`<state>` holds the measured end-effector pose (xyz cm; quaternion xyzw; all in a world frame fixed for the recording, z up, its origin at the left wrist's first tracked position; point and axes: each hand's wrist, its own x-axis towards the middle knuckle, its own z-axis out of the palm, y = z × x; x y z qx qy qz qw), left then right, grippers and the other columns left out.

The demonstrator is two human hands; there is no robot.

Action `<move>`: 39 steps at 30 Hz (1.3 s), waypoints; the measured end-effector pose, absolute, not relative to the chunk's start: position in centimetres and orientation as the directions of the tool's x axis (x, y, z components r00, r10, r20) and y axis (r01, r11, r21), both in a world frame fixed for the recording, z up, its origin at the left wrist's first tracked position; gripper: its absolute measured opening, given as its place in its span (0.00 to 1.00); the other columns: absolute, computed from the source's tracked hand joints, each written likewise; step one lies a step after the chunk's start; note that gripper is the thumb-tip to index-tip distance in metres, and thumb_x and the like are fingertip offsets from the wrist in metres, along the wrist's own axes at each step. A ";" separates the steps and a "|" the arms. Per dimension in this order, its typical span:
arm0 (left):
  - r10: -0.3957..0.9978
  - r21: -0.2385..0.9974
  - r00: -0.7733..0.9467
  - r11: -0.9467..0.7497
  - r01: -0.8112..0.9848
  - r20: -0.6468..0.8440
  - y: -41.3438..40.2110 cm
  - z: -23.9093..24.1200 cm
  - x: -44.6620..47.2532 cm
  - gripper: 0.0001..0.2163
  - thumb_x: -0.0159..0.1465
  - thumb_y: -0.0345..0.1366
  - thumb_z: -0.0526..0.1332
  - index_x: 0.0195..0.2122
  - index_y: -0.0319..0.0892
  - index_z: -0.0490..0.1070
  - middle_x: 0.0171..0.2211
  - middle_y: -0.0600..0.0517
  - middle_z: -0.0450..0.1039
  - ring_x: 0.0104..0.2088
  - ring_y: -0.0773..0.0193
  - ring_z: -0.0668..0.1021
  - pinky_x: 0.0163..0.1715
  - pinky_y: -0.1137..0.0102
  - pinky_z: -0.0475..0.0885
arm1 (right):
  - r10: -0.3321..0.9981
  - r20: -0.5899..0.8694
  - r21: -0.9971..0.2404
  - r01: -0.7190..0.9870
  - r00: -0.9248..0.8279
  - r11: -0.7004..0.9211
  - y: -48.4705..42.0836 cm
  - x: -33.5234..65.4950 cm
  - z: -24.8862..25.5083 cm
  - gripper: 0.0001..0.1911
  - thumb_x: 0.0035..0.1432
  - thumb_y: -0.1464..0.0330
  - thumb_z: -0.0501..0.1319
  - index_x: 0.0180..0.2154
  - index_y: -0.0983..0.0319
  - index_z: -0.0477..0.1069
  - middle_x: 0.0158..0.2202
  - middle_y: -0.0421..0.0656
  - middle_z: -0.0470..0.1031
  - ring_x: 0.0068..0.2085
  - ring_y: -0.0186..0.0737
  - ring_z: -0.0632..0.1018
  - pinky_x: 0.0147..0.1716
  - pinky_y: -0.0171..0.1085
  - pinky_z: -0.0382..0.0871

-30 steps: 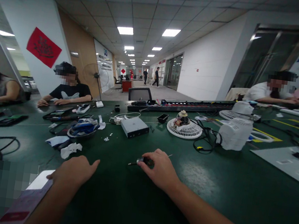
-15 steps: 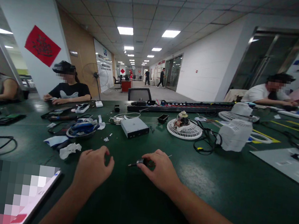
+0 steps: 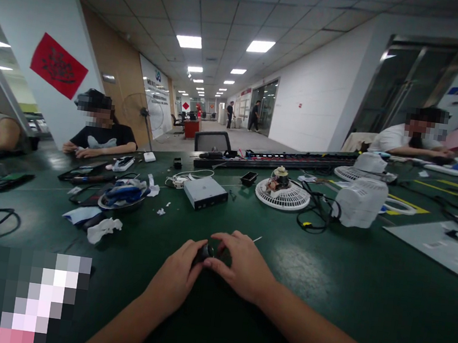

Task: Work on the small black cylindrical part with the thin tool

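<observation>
A small dark cylindrical part (image 3: pixel 204 252) with a rounded, slightly shiny end is held between my two hands. My left hand (image 3: pixel 177 271) is closed round its left side, the thumb below and fingers above. From the right, my right hand (image 3: pixel 242 266) curls its thumb and index finger at the other end, both fingertips against it. What lies deeper in the right palm is hidden. Behind the right knuckles a thin pale rod (image 3: pixel 258 239) sticks out; I cannot tell whether it is held.
Beyond my hands lie a silver disc drive (image 3: pixel 205 193), a small black tray (image 3: pixel 249 178), and a white fan grille with its motor (image 3: pixel 282 195). To the right is a white plastic housing (image 3: pixel 360 203). Blue-and-white scraps (image 3: pixel 125 191) lie left. Several people sit around the table.
My left hand has moved right and closed on the dark cylindrical part, which was in my right hand alone. My right hand has hardly moved. The view has shifted slightly.
</observation>
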<state>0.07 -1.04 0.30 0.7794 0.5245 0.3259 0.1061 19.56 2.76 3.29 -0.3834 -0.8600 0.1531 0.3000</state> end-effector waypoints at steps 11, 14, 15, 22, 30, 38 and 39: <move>0.907 0.559 0.176 -0.379 0.737 0.383 -0.8 0.7 -1.5 0.13 0.65 0.33 0.61 0.51 0.46 0.70 0.45 0.50 0.74 0.44 0.57 0.77 0.46 0.61 0.73 | 0.558 0.712 -0.419 0.379 -0.427 0.825 3.1 20.9 3.3 0.18 0.65 0.76 0.54 0.52 0.56 0.70 0.55 0.49 0.64 0.56 0.48 0.67 0.53 0.50 0.67; 0.898 0.564 0.163 -0.389 0.729 0.409 -0.9 1.0 -1.5 0.12 0.63 0.32 0.63 0.49 0.46 0.70 0.43 0.50 0.74 0.43 0.58 0.77 0.44 0.62 0.73 | 0.527 0.763 -0.422 0.329 -0.374 0.845 2.7 20.9 3.3 0.15 0.66 0.71 0.57 0.52 0.53 0.71 0.46 0.47 0.67 0.48 0.46 0.71 0.46 0.47 0.69; 0.895 0.564 0.155 -0.389 0.729 0.418 -0.9 1.1 -1.5 0.12 0.63 0.31 0.63 0.48 0.46 0.70 0.42 0.51 0.74 0.42 0.58 0.77 0.44 0.62 0.73 | 0.529 0.770 -0.442 0.300 -0.356 0.845 2.6 20.8 3.3 0.14 0.67 0.70 0.57 0.52 0.53 0.71 0.41 0.45 0.68 0.44 0.44 0.72 0.44 0.45 0.69; 0.884 0.562 0.116 -0.384 0.732 0.452 -1.2 1.6 -1.4 0.09 0.61 0.31 0.65 0.43 0.46 0.71 0.39 0.53 0.75 0.38 0.60 0.78 0.40 0.65 0.73 | 0.609 0.720 -0.604 0.132 -0.334 0.786 2.3 20.5 2.4 0.04 0.68 0.67 0.56 0.42 0.58 0.69 0.38 0.43 0.73 0.39 0.40 0.75 0.41 0.40 0.69; 0.883 0.549 0.143 -0.397 0.736 0.447 -1.2 1.5 -1.3 0.10 0.60 0.31 0.65 0.43 0.46 0.71 0.39 0.53 0.75 0.39 0.60 0.78 0.40 0.65 0.73 | 0.635 0.699 -0.602 0.211 -0.329 0.770 2.4 20.4 2.4 0.05 0.68 0.68 0.55 0.41 0.59 0.69 0.37 0.44 0.74 0.40 0.41 0.76 0.42 0.40 0.69; 0.874 0.557 0.103 -0.389 0.734 0.475 -0.9 1.4 -1.4 0.11 0.59 0.32 0.65 0.44 0.46 0.72 0.39 0.52 0.76 0.39 0.59 0.79 0.40 0.64 0.75 | 0.702 0.646 -0.690 0.166 -0.300 0.705 2.7 20.4 2.4 0.06 0.68 0.66 0.55 0.41 0.59 0.69 0.36 0.43 0.76 0.36 0.39 0.77 0.37 0.38 0.69; 0.877 0.561 0.104 -0.386 0.732 0.469 -1.0 1.3 -1.4 0.11 0.60 0.32 0.65 0.44 0.46 0.72 0.39 0.52 0.77 0.39 0.59 0.79 0.41 0.64 0.75 | 0.712 0.634 -0.700 0.167 -0.301 0.694 2.7 20.4 2.4 0.06 0.68 0.66 0.55 0.41 0.59 0.69 0.35 0.42 0.76 0.36 0.39 0.78 0.37 0.38 0.69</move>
